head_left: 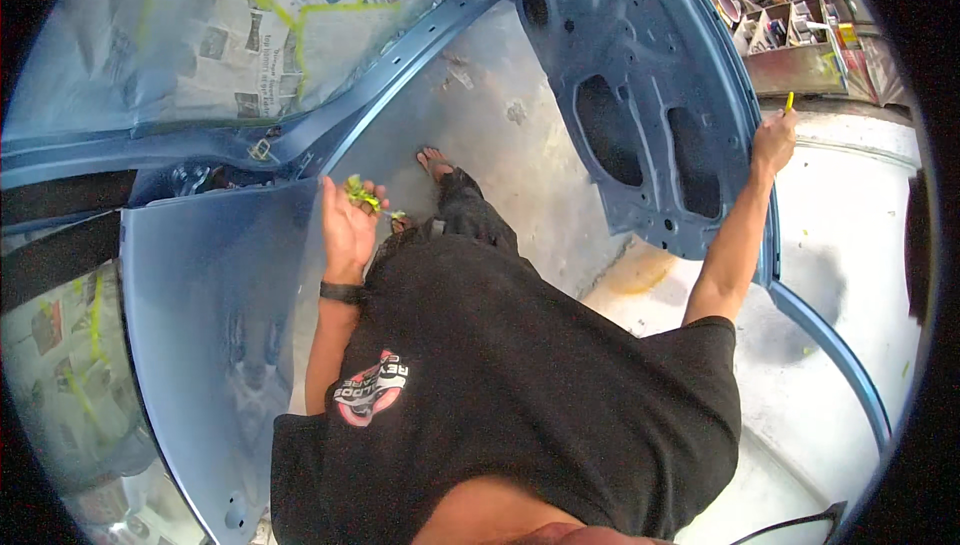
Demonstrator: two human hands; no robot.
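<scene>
Plainly listed, head view, the only view.

Item: left hand (pixel 350 223), palm turned upward, set near the edge of a smooth blue panel (pixel 200 280). State of grip: fingers loosely curled about a crumpled wad of yellow-green tape (pixel 362 195), a loose end trailing to the right.

Item: right hand (pixel 773 143), raised at the outer edge of a second blue panel with cut-outs (pixel 655 75). State of grip: fingers folded together on a slim yellow piece (pixel 790 102), its tip upright above them; whether tape or tool could not be told, nor whether the hand also touched the panel edge.

Item: newspaper masking (pixel 240 50), upper left, bordered by attached strips of the same yellow-green colour. More masking lay at lower left.

Item: dark wristband (pixel 343 293), left wrist.

Item: compartmented rack (pixel 795 70), upper right, filled with small goods.

Item: white surface (pixel 850 235), right, beyond the raised forearm.

Step, as judged: tape removal around the blue panels appeared to be in hand, partly done, since a wad was already loose in the palm while strips remained on the paper.

Next move, as judged: it called for a slow, even pull along the right-hand edge, the wad kept clear of the blue finish, where a sticky end could mark it.
</scene>
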